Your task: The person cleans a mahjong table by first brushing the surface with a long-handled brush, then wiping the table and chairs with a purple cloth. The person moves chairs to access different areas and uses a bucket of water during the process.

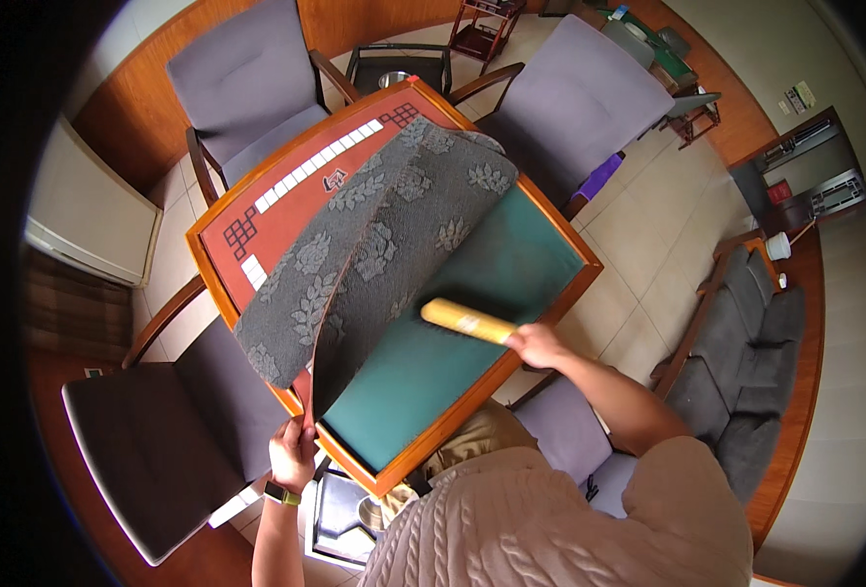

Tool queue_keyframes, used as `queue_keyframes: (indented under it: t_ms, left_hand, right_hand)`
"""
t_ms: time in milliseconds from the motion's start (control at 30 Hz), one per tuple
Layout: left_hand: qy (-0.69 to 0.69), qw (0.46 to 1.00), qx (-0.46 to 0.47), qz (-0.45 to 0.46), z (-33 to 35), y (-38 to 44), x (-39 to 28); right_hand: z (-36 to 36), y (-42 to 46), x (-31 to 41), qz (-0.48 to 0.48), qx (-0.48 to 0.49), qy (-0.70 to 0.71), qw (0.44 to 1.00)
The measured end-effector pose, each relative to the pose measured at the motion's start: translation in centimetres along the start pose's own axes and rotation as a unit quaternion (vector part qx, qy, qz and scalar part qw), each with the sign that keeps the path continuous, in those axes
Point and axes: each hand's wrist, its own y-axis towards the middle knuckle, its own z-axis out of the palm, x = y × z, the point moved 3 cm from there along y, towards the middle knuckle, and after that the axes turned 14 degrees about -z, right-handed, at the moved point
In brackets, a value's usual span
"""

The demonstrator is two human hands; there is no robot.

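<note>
My left hand (293,449) grips the near left edge of a mat (396,235), which is folded back over the table. The mat's turned-up underside is dark grey with a leaf and flower pattern; its red face with white tiles or tile prints (315,167) shows at the far left. In my right hand (541,345) is a brush with a yellow handle (468,320), blurred, its dark bristles down at the green tabletop (418,374). A wooden rim (470,400) frames the square table.
Grey cushioned armchairs (246,70) stand around the table. Below its left corner sits a side tray (337,513) with a metal bowl (371,512). Another black side table (396,62) is beyond the far corner. A grey sofa (734,381) lines the right wall.
</note>
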Motion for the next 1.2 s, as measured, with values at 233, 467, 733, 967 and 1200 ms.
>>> queue_keyframes:
  t_ms: [233,467,733,967,1200]
  left_hand:
    - [0.066,0.997,0.013,-0.045,2.3,-3.2,1.7]
    - [0.227,0.973,0.014,-0.048,6.3,-4.5,-0.4]
    - [0.341,0.912,0.128,-0.190,16.5,-6.0,-2.9]
    - [0.208,0.969,-0.123,-0.049,19.7,7.5,-11.7]
    - [0.247,0.911,-0.318,-0.096,8.9,24.7,-4.3]
  right_hand:
    - [-13.9,2.2,-18.4,0.256,-0.171,-0.003,0.952]
    - [-10.2,2.9,-31.1,0.322,-0.250,0.043,0.912]
    - [-19.1,0.6,-43.4,0.216,-0.432,0.110,0.869]
    - [-16.5,0.1,-27.7,0.053,-0.312,0.232,0.920]
    - [-10.3,-3.0,-21.2,-0.122,0.024,-0.062,0.990]
